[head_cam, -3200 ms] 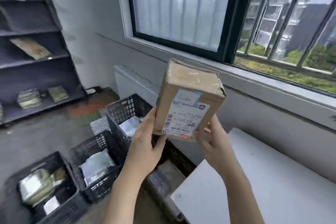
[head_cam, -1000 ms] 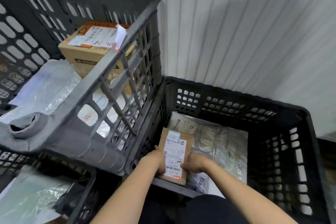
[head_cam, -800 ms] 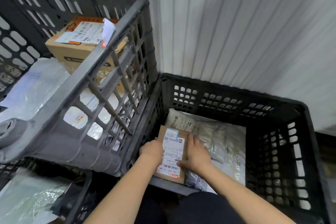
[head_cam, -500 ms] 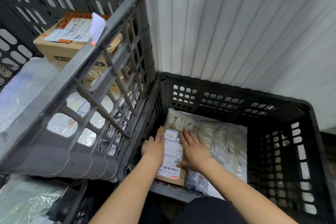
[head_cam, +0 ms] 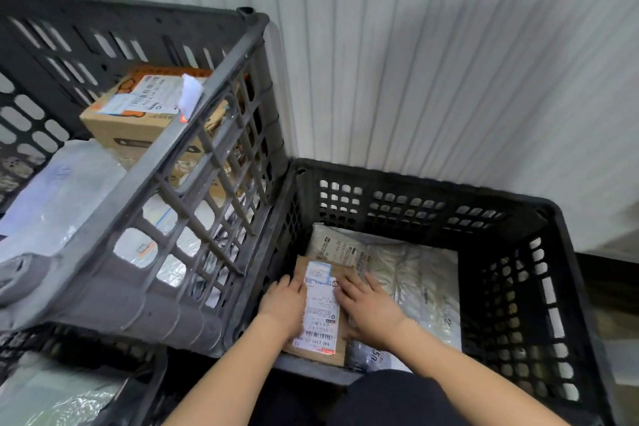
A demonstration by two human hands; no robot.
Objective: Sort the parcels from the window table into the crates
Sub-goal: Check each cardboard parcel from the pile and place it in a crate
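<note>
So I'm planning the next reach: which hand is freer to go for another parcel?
Probably the right hand: it lies flat on the cardboard box with open crate space beside it. The left hand is wedged against the crate's wall.

White ribbed wall panel (head_cam: 432, 55) w/ vertical grooves filling upper bkgd, soft diffuse light w/ faint grey shadow bands across it, dark floor strip (head_cam: 608, 284) at right edge below panel's lower edge, detail unclear.
</note>
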